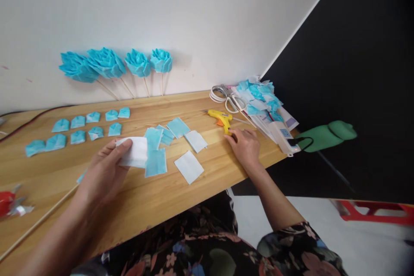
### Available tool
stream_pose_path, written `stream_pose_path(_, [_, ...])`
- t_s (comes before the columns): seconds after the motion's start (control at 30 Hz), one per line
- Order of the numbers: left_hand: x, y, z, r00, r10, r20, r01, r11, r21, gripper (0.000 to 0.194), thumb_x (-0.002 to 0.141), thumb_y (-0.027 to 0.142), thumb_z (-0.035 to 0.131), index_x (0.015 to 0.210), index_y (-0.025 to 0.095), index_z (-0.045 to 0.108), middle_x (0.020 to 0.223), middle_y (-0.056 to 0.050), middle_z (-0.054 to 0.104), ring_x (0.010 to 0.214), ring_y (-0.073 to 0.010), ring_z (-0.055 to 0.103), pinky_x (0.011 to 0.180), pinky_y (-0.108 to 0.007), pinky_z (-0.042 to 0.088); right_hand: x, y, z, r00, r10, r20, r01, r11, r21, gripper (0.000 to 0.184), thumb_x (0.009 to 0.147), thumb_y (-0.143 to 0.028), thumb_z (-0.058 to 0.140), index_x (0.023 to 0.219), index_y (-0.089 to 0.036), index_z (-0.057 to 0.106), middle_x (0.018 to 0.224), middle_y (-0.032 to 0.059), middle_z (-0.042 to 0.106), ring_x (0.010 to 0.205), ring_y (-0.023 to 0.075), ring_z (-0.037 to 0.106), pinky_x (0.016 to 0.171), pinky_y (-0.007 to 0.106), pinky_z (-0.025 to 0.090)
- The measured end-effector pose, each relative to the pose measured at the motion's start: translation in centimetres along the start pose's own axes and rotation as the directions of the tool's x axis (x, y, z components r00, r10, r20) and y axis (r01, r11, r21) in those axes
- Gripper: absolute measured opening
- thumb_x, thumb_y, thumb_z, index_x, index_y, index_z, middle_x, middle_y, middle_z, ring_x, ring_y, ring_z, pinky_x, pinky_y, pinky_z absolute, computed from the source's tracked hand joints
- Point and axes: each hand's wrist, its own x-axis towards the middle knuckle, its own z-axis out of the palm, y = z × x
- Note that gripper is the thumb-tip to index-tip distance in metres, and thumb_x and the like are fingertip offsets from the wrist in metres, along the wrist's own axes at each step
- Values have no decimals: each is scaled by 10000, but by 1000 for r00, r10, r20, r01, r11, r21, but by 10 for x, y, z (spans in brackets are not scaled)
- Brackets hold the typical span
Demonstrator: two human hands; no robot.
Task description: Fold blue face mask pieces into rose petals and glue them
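Observation:
My left hand (104,171) pinches a white square of soft fabric (137,153) between thumb and fingers, above the left part of the table. At the right, my right hand (246,148) has its fingers closed around the end of the handle of a yellow glue gun (221,116), which lies on its side with its nozzle pointing left. Between the hands lie several loose squares, some blue like this blue square (155,163) and some white like this white square (189,167). Left of them, folded blue petals (78,137) lie in two rows.
Several blue fabric flowers (138,63) on sticks lean against the wall. Scissors (235,102), a roll of tape (219,93) and a heap of blue scraps (257,95) lie at the back right. A power strip (282,137) and a green bottle (326,136) sit by the right edge. A wooden stick (39,221) lies front left.

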Motion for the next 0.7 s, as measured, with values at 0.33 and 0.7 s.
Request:
stream_pose_path(0.33, [4, -8, -4, 995, 64, 74, -64, 998, -6, 231, 729, 324, 822, 751, 149, 673, 687, 13, 651, 627, -82, 569, 611, -190, 458, 42, -79, -37, 991, 136, 16, -103, 667, 738, 358, 991, -405, 472, 868, -204, 741, 861, 62, 768, 814, 205, 713, 773, 372, 553])
stream_pose_path(0.7, [9, -11, -5, 973, 221, 61, -229, 958, 175, 309, 719, 412, 810, 731, 147, 651, 643, 27, 603, 576, -75, 489, 566, -205, 382, 79, -197, -10, 815, -466, 343, -252, 248, 935, 374, 856, -302, 658, 1226, -246, 656, 907, 6, 666, 797, 133, 614, 732, 290, 508])
